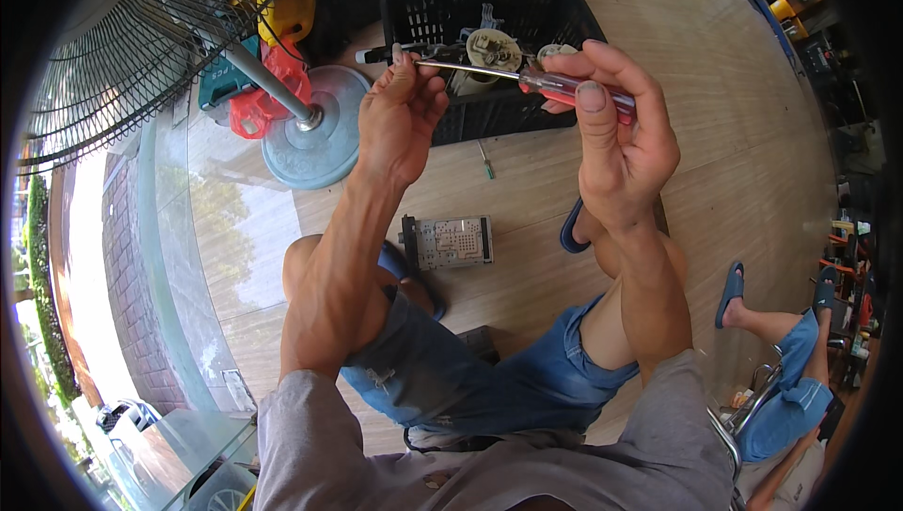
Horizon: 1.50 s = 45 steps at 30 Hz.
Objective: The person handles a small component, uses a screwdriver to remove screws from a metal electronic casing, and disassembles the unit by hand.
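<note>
A screwdriver with a clear red handle (555, 87) is held level in the air. My right hand (621, 135) is closed round its handle, thumb along it. My left hand (400, 120) has its fingertips pinched at the metal tip; anything small between them is too small to make out. Behind both hands, a black plastic crate (499, 120) holds round cream-coloured parts (492, 48) and other pieces. On the floor below lie a small green-handled screwdriver (485, 161) and a metal boxy electronic unit (451, 240) with a dark front, between my legs.
A standing fan (306, 149) with a pale round base is at left, beside red bags (282, 87) and a teal case (218, 87). A glass-topped table (179, 455) is at lower left. Another person's legs (781, 323) are at right, near cluttered shelving (847, 257).
</note>
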Each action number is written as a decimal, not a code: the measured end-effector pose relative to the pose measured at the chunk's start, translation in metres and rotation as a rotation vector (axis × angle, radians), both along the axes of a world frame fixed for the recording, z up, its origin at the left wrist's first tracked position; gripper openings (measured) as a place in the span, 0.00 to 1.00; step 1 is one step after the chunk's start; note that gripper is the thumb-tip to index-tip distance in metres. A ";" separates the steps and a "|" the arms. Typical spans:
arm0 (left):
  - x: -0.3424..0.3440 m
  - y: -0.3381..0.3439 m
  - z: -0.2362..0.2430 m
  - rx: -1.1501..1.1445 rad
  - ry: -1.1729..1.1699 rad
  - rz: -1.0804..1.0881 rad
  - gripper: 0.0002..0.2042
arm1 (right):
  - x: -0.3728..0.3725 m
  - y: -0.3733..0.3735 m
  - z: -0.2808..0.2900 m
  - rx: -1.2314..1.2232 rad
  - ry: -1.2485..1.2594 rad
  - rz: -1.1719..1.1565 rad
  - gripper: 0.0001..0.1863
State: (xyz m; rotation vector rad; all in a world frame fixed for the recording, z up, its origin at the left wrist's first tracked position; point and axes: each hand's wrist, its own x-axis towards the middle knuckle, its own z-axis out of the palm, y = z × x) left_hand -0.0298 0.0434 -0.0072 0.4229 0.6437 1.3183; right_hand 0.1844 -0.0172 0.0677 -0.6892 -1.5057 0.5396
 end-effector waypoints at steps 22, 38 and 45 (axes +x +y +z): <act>0.008 -0.005 0.002 0.019 0.029 0.110 0.08 | -0.024 -0.012 -0.011 -0.339 0.368 0.176 0.25; 0.043 -0.029 0.006 0.126 0.014 -0.011 0.11 | -0.051 0.001 -0.028 -0.734 0.358 0.283 0.30; 0.041 -0.030 0.010 0.101 0.075 -0.017 0.13 | -0.053 0.003 -0.035 -0.738 0.329 0.227 0.29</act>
